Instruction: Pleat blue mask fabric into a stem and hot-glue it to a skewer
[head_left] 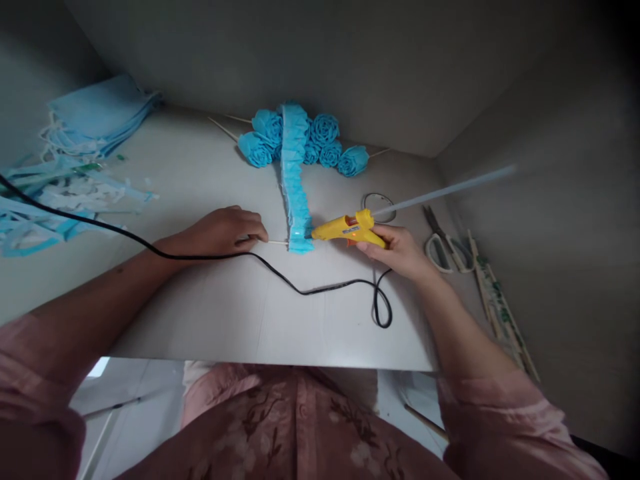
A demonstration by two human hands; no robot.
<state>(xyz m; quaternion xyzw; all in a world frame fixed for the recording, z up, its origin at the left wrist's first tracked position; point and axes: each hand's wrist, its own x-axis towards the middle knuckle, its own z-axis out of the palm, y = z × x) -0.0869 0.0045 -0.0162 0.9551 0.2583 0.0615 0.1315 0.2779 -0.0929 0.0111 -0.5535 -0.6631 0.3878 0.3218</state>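
My left hand [225, 232] pinches a thin wooden stick [277, 242], whose far end meets the lower end of a ruffled blue strip [295, 183]. The strip runs away from me across the table, and its far end lies over several blue rolled flowers [326, 130] on sticks. In my right hand [397, 250] is a yellow glue gun [345, 229], its nozzle at the strip's lower end, close to the stick. A long translucent glue stick [450, 189] juts from the gun's back. A small orange light shows on its body.
Blue face masks [103, 113] are stacked at the back left, with cut scraps [75, 193] in front. A black cord [225, 257] crosses my left forearm and loops on the table [280, 327]. Scissors [445, 243], a ring-shaped item [379, 200] and wrapped sticks [500, 300] lie right, near the wall.
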